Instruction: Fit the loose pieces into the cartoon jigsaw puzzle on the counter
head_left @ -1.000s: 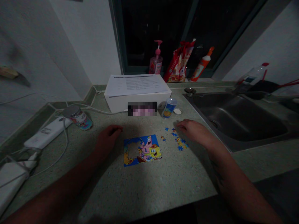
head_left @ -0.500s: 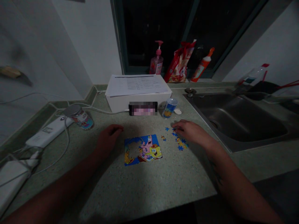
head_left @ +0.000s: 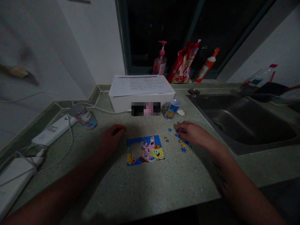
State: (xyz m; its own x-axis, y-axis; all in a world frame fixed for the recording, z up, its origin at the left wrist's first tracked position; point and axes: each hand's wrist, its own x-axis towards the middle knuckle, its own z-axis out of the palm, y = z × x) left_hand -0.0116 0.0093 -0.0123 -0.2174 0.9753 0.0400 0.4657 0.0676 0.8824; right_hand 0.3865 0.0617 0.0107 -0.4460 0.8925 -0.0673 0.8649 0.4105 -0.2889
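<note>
A small cartoon jigsaw puzzle [head_left: 145,150] lies on the speckled green counter [head_left: 152,184], with a hole in its upper left. Several loose blue and yellow pieces [head_left: 184,144] are scattered to its right. My right hand [head_left: 193,135] rests over those pieces, its fingers curled with the tips down among them; whether they pinch a piece is hidden. My left hand [head_left: 112,138] lies on the counter just left of the puzzle, fingers loosely curled, with nothing visible in them.
Behind the puzzle stand a white box [head_left: 140,93] topped with papers and a small blue cup [head_left: 172,108]. A tin [head_left: 83,117], a power strip [head_left: 52,134] and cables lie at left. The steel sink [head_left: 243,122] is at right. Bottles and a red bag [head_left: 184,64] line the windowsill.
My right hand has slid slightly left and inward over the loose pieces, curling its fingers. The left hand stays put; the view shifted a little.
</note>
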